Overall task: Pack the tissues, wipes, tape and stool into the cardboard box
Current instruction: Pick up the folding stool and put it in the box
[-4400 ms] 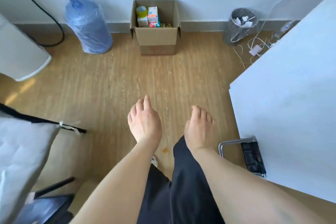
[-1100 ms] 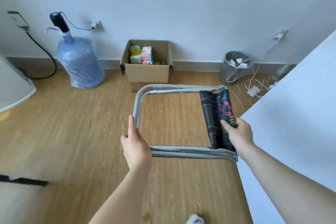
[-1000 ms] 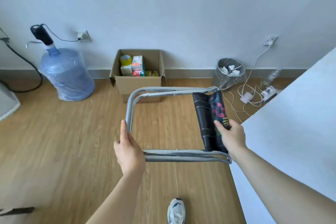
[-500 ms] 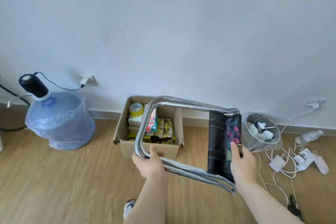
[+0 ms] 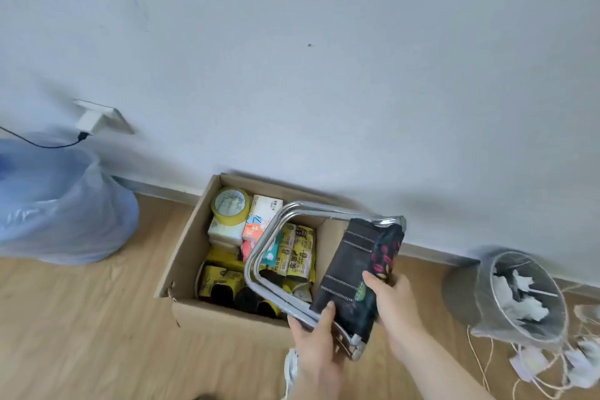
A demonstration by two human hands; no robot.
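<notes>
The open cardboard box stands on the floor against the wall. Inside lie a yellow tape roll, white and orange tissue packs and yellow wipe packs. I hold the folded stool, a chrome tube frame with a dark patterned fabric seat, tilted over the box's right half. My left hand grips the frame's near bar. My right hand holds the fabric seat from the right.
A large blue water bottle wrapped in plastic stands at the left by a wall socket. A lined wastebasket with crumpled paper stands to the right, with white cables and chargers on the wooden floor beside it.
I have walked up to the box carrying the folded stool. It now hangs tilted over the box opening, and my left hand has slid along the frame toward the seat.
</notes>
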